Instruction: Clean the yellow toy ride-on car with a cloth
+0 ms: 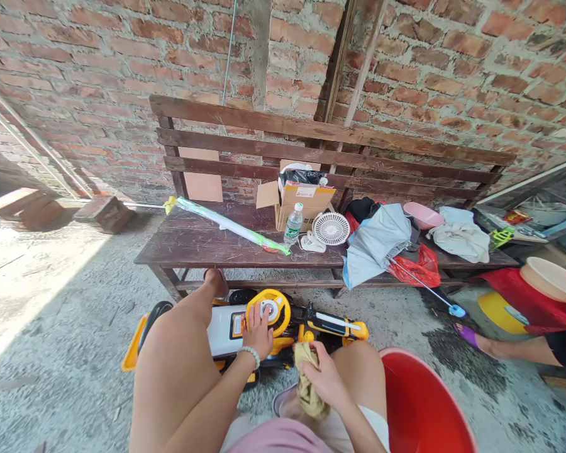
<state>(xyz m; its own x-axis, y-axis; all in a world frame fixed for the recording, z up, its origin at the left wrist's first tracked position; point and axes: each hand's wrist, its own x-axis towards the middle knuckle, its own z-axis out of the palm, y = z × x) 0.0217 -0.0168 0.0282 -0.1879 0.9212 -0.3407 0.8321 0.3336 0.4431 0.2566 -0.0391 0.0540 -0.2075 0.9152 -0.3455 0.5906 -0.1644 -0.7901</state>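
Note:
Between my knees stands a yellow, white and black ride-on toy excavator. My left hand, with a beaded bracelet at its wrist, rests on the toy's yellow steering wheel. Its fingers lie outstretched over the grey hub. To the right, my right hand clutches a crumpled yellowish-green cloth above my right thigh. The toy's arm with a yellow tip extends toward the right, just beyond that hand.
Ahead, a wooden bench holds a folded umbrella, small fan, water bottle and cardboard box. A red tub stands beside my right leg. Another person's foot shows at right.

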